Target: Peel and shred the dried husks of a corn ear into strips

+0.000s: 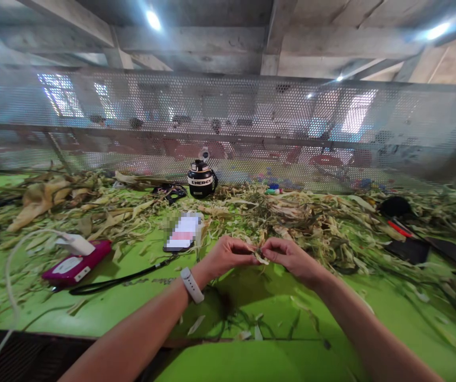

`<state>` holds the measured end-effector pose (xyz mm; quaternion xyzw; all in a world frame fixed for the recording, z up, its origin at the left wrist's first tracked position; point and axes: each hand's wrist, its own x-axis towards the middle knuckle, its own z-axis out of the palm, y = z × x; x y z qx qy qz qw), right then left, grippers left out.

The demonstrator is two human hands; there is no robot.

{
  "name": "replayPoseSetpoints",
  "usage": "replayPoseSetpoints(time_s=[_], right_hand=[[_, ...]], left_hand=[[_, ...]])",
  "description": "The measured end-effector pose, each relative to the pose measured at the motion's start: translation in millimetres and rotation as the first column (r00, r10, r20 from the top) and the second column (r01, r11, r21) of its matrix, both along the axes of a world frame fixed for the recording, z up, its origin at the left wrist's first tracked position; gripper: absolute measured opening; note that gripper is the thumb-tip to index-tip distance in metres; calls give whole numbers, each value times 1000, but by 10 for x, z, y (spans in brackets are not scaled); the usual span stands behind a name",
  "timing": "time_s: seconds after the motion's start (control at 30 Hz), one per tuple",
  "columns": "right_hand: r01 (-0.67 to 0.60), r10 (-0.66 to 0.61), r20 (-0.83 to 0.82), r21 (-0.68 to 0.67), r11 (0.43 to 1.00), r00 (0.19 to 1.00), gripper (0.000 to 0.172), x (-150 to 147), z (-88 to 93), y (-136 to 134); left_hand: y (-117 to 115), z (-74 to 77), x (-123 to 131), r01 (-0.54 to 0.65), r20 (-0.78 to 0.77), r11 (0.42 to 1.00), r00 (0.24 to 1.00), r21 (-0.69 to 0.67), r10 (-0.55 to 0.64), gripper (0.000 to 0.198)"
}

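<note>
Over the middle of the green table (247,318), my left hand (230,253) and my right hand (286,255) meet, fingertips close together. Both are closed in a pinch on a small piece of pale dry husk (263,259) with a darker bit at its middle. The exact shape of the piece is too small to make out. A white band (192,285) circles my left wrist. Just beyond my hands lies a loose heap of dry husk strips (291,215).
A phone (183,232) with a black strap lies left of my hands. Farther left are a magenta power strip (77,262) and a white plug (75,244) with its cable. A black mug (201,180) stands before the perforated metal screen (236,106). Dark items (406,249) lie at right.
</note>
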<state>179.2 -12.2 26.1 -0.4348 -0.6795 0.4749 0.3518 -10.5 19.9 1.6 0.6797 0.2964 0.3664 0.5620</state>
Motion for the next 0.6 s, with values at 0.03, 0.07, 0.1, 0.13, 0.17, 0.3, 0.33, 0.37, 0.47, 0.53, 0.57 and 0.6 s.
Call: replayPoseSetpoints(time_s=[0.03, 0.07, 0.1, 0.13, 0.17, 0.3, 0.33, 0.37, 0.47, 0.53, 0.57, 0.6], right_hand=[[9, -9, 8, 9, 1000, 1000, 32, 2, -6, 2], [14, -14, 15, 22, 1000, 1000, 32, 5, -11, 4], [13, -14, 22, 36, 999, 1000, 32, 7, -13, 7], [6, -8, 29, 46, 999, 1000, 31, 10, -13, 9], [-5, 3, 33, 52, 999, 999, 31, 11, -10, 11], [-27, 27, 2, 16, 1000, 1000, 33, 15, 20, 5], [-22, 22, -15, -1, 1000, 1000, 34, 16, 31, -1], [-17, 16, -28, -18, 1000, 999, 35, 18, 41, -7], [-11, 9, -44, -43, 999, 999, 36, 21, 57, -23], [-13, 12, -25, -31, 999, 1000, 35, 20, 53, -23], [-15, 14, -13, -18, 1000, 1000, 35, 18, 47, -20], [-16, 16, -2, -3, 1000, 1000, 34, 15, 41, -17]], left_hand=[[0, -1, 1, -31, -23, 999, 999, 13, 31, 31], [-1, -3, 3, -55, -38, 998, 998, 21, 55, 30], [-3, -5, 6, -68, -39, 998, 997, 19, 68, 29], [-4, -10, 12, -72, -26, 997, 997, 9, 72, 29], [-6, -14, 18, -69, -3, 998, 998, -7, 69, 29], [-19, -10, 33, -35, 102, 997, 994, -70, 42, 31], [-24, -1, 32, -18, 125, 996, 992, -90, 29, 32], [-29, 10, 29, 4, 149, 993, 989, -114, 14, 33], [-38, 28, 21, 49, 192, 984, 981, -174, -15, 37], [-37, 16, 20, 32, 189, 985, 982, -167, 0, 36], [-36, 6, 22, 9, 180, 989, 984, -146, 17, 35], [-36, -4, 24, -21, 167, 993, 985, -113, 39, 34]])
